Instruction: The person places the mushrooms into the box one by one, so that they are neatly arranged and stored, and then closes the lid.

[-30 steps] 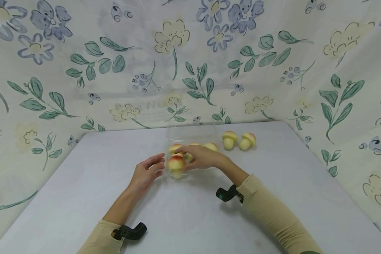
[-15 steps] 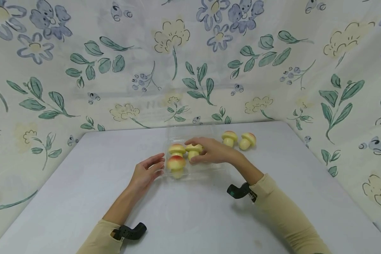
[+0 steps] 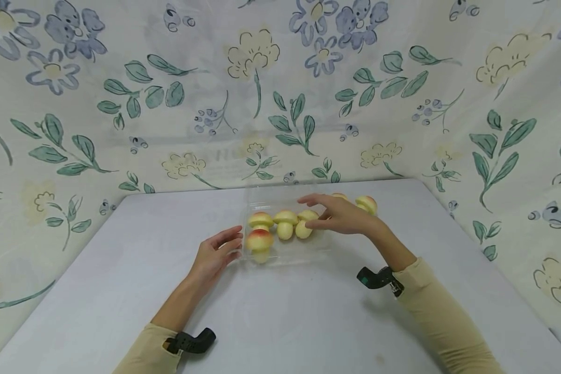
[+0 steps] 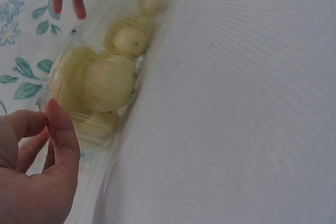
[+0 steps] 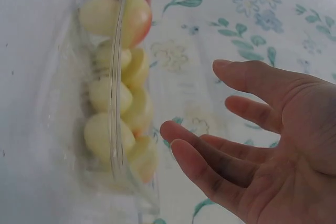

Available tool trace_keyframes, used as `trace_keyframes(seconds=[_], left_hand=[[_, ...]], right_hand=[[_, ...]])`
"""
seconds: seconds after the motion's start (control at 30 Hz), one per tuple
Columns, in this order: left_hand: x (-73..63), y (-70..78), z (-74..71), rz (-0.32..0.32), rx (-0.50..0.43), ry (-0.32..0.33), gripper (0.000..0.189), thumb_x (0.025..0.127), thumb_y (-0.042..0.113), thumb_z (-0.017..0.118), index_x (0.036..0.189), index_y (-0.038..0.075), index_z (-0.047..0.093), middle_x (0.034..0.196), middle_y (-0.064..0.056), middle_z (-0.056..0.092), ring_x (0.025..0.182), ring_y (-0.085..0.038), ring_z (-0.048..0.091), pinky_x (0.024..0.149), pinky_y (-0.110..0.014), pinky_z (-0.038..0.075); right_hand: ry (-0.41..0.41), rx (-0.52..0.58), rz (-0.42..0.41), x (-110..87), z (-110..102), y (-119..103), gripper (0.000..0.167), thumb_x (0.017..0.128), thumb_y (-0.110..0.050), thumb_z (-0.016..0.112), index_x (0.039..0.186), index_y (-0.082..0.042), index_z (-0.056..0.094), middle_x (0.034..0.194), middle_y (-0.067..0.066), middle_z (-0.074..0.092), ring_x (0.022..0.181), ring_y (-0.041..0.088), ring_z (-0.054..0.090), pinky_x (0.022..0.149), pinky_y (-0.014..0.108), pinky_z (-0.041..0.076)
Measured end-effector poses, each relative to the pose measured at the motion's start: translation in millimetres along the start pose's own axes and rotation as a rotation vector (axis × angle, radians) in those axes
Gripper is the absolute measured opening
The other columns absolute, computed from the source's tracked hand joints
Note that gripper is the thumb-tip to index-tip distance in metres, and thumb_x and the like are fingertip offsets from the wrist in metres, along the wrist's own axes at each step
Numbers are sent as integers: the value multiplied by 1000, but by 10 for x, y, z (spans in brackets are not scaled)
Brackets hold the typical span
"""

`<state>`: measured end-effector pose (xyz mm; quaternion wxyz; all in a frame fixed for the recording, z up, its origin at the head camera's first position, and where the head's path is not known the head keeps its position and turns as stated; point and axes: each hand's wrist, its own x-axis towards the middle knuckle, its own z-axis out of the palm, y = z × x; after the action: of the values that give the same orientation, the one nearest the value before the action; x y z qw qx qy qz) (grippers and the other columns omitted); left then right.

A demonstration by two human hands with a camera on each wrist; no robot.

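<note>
My head feed puts the left hand [image 3: 213, 258] at the left wall of a clear, rectangular plastic box [image 3: 308, 255], its relaxed fingertips resting against that wall; the right hand [image 3: 340, 216] hangs over the box's right end, its fingers spread and holding nothing, as my right wrist feed confirms. Four pale-yellow mushroom-shaped pieces with red-tinged caps sit inside the box: three in a row, the rightmost piece [image 3: 303, 230] nearest the right hand, and a front piece [image 3: 259, 241] before the leftmost; two more stand to the right of the box on the white bench [image 3: 280, 322], one partly hidden from me by the right hand, the other, an outer piece [image 3: 366, 203], just beside it.
</note>
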<state>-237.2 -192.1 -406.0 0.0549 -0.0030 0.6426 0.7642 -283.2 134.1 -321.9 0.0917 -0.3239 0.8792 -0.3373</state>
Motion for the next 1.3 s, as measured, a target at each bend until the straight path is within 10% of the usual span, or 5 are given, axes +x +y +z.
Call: trace_keyframes(seconds=[1.3], left_hand=[[12,-1,13,-12,4,5,56,95,9,65,145,-4,42,115,0,62,86,-5,60,75,-17,55]], right_hand=[[159,-93,288,-234,-379,698,70,93,-34,67,151,-14,33,149,26,41,119,44,58,96,53,52]])
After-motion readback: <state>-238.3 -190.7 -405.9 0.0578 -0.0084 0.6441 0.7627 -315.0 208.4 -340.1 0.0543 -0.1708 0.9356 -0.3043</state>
